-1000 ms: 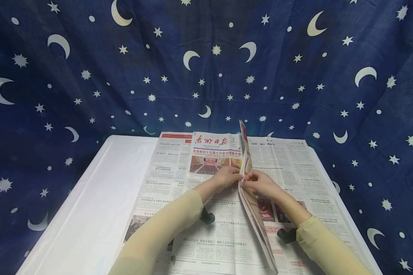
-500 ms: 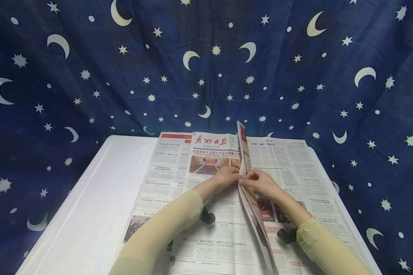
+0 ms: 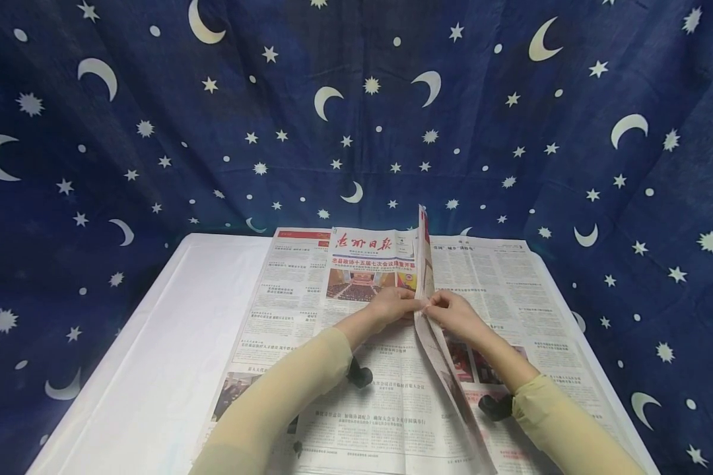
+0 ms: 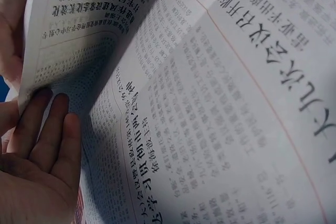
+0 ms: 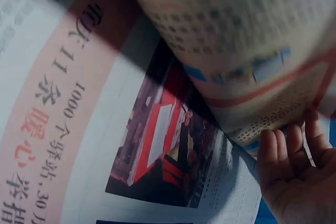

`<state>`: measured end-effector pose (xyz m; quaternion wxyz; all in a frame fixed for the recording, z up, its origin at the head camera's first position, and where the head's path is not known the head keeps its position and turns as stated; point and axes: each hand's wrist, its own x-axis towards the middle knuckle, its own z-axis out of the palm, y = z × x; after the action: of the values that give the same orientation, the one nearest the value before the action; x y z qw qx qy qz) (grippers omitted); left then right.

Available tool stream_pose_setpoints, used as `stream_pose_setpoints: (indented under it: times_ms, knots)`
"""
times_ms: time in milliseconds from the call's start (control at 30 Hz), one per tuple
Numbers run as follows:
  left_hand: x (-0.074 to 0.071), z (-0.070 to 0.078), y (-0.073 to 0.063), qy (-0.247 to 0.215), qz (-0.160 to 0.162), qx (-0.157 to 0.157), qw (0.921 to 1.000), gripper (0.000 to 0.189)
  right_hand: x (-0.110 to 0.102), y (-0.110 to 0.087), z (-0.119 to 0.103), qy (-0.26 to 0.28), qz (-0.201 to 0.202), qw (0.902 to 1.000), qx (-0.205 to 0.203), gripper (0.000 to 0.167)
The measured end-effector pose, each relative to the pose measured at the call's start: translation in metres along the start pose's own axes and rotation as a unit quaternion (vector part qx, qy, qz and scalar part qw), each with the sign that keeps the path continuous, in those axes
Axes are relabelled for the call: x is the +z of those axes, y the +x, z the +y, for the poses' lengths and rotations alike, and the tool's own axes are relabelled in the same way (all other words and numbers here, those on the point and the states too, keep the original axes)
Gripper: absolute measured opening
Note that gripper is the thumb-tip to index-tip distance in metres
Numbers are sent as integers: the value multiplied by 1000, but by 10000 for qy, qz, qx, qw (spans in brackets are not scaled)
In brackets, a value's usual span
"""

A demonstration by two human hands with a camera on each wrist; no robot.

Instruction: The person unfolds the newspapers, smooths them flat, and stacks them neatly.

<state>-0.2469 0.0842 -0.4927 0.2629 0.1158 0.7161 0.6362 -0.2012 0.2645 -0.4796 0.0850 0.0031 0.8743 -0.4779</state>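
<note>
A newspaper [image 3: 368,402] lies spread out, with several pages standing raised along its middle as an upright leaf [image 3: 426,264]. My left hand [image 3: 394,305] pinches the raised pages' edge from the left side. From the right, my right hand [image 3: 454,315] pinches the same edge, its fingertips right beside the left ones. Seen from the left wrist, the left hand [image 4: 44,166] has its thumb at the page edge and its other fingers against the paper. In the right wrist view, the fingers of the right hand [image 5: 299,177] curl at the lower edge of the curved page [image 5: 236,35].
The newspaper covers most of the white table [image 3: 148,343], whose bare surface shows on the left. A dark blue curtain [image 3: 309,178] with moons and stars hangs behind it. Black wrist devices [image 3: 359,375] show below both wrists.
The upper end of the raised pages leaned slightly left, then swung back right, and their lower part now bows further right. Both hands stay at nearly the same spot on the edge.
</note>
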Motion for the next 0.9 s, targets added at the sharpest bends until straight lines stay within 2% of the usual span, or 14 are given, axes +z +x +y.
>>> stream_pose_setpoints:
  times_ms: [267, 467, 633, 700, 900]
  knots:
    - [-2, 1, -1, 270, 67, -102, 9996, 22, -11, -4, 2, -42, -7, 9999, 120, 20]
    - [-3, 2, -3, 461, 47, -42, 9989, 22, -24, -10, 3, -213, 78, 9997, 48, 22]
    - [-5, 7, -6, 471, 86, 21, 9989, 25, -34, -15, 5, -390, 172, 9990, 167, 25]
    - [-6, 10, -8, 401, 99, 78, 9991, 28, -38, -16, 6, -434, 191, 9987, 189, 26]
    - [-14, 21, -17, 457, -29, 537, 9975, 26, -51, -24, 12, -237, 89, 9995, 203, 35]
